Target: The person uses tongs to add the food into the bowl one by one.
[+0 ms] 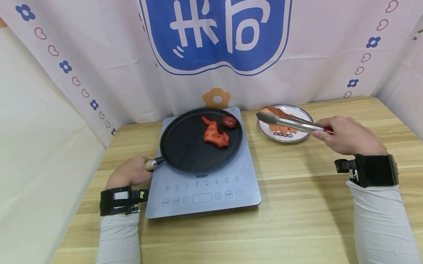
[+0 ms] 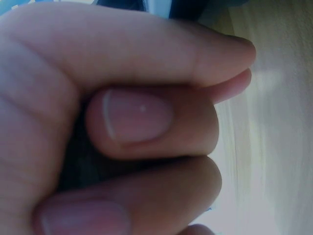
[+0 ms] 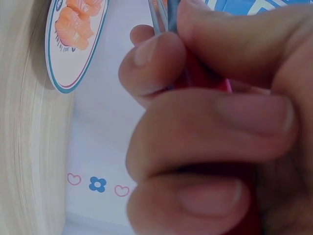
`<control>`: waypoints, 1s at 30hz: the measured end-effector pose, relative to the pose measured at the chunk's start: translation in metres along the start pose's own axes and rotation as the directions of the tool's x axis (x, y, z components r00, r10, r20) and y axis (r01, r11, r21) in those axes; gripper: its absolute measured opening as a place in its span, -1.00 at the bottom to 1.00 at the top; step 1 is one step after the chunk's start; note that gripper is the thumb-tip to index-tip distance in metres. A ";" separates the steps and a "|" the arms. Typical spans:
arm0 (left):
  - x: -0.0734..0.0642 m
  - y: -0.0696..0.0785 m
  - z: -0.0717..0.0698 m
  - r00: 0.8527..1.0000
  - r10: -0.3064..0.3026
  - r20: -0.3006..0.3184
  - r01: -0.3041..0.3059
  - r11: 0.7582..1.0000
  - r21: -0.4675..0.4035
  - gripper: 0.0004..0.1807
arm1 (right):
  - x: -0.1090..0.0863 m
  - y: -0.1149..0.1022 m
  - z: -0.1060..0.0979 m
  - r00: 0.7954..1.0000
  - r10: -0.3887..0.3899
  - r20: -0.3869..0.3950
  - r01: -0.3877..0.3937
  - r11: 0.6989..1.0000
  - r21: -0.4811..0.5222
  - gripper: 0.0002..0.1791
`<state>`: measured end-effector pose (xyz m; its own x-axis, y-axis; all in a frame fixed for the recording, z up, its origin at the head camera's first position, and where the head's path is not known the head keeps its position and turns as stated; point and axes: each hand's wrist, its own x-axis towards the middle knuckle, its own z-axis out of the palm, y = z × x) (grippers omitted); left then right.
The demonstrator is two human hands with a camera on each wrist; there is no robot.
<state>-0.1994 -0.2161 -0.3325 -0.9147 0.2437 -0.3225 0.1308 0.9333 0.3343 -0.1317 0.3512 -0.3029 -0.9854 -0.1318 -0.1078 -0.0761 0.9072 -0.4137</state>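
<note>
Haier induction cooktop bore a round black griddle pan, whose handle the left hand gripped at the cooktop's left edge, presumably to steady it. Right of the cooktop, a plate of salmon slices lay beneath metal tongs, held in the right hand by red grips, likely sparing fingers the food; tip contact: couldn't tell. Over the cooktop's far right half, in the pan, lay a chicken wing and smaller tomato slice.

Fingers gripping red handle, salmon-coloured slices on plate
</note>
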 end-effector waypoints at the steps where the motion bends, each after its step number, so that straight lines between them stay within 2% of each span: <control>1: 0.000 0.000 0.000 1.000 0.000 -0.001 0.000 1.000 0.002 -0.83 | 0.000 0.000 0.000 1.000 0.003 -0.001 -0.003 1.000 0.001 -0.46; 12: -0.001 0.000 0.000 1.000 0.012 0.005 -0.012 1.000 -0.008 -0.78 | -0.002 -0.001 -0.001 1.000 0.000 -0.005 0.000 1.000 0.000 -0.48; 30: 0.001 -0.001 0.000 1.000 0.006 0.009 -0.006 1.000 -0.015 -0.80 | -0.006 -0.004 -0.004 0.999 -0.011 -0.037 0.011 1.000 0.001 -0.50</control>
<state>-0.2001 -0.2167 -0.3329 -0.9105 0.2515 -0.3284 0.1303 0.9279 0.3493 -0.1258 0.3497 -0.2969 -0.9895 -0.1268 -0.0696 -0.0867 0.9053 -0.4157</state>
